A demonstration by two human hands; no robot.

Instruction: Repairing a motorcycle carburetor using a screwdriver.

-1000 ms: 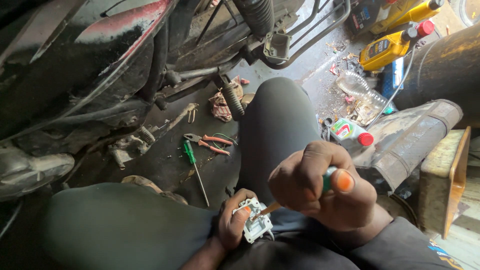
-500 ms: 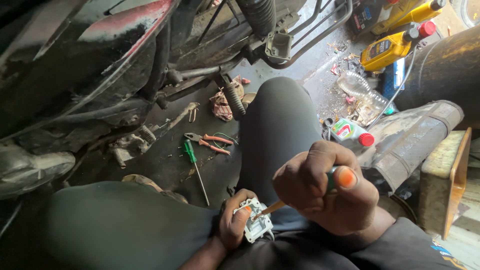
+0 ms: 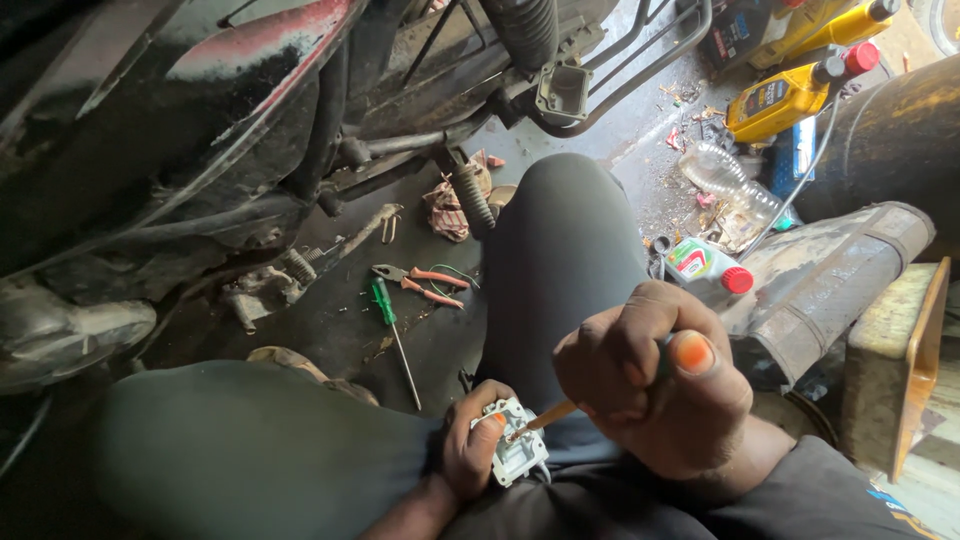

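Observation:
My left hand (image 3: pixel 472 440) grips a small pale plastic part (image 3: pixel 517 447) between my knees, low in the head view. My right hand (image 3: pixel 655 375) is wrapped around a screwdriver with an orange-capped handle (image 3: pixel 692 352); its shaft (image 3: pixel 545 417) slants down-left and the tip rests on the pale part. Both hands sit over my dark trousers (image 3: pixel 560 250).
A green-handled screwdriver (image 3: pixel 392 332) and orange-handled pliers (image 3: pixel 425 285) lie on the dirty floor ahead. A motorcycle's dark body (image 3: pixel 180 130) fills the upper left. Yellow oil bottles (image 3: pixel 790 95), a clear bottle (image 3: pixel 725 175), a red-capped bottle (image 3: pixel 705 265) and a rusty metal part (image 3: pixel 830 275) crowd the right.
My right hand has shifted slightly right and turned a little on the screwdriver. The left hand and the pale part stay in place.

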